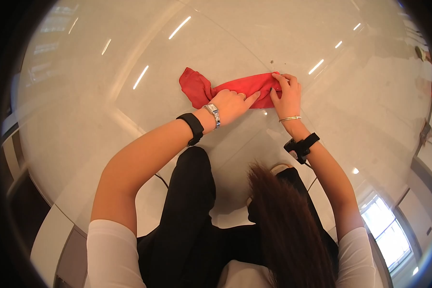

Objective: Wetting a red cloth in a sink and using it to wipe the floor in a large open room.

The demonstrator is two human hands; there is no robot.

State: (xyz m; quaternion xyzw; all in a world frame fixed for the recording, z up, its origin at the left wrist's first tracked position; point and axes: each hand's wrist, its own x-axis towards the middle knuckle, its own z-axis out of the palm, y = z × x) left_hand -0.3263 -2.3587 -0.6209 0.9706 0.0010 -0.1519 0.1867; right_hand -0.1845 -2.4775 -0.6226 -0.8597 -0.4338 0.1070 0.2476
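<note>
A red cloth (244,86) lies on the glossy tiled floor (216,43), smooth on the right and bunched at its left end. My left hand (234,102) rests over the cloth's lower edge, its index finger pointing right onto the fabric, the other fingers partly curled; whether they grip any cloth is hidden. At the cloth's right end, my right hand (288,93) pinches the upper corner between its fingers, with the thumb on the fabric lower down. A metal watch (213,113) and a black band are on the left wrist, a bracelet (289,118) and a strapped black device on the right.
My knees in black trousers (194,176) and a long lock of hair (284,216) are below the hands. Thin cables run near both forearms. Pale cabinets (46,234) stand at the lower left, a bright window (388,230) at the lower right.
</note>
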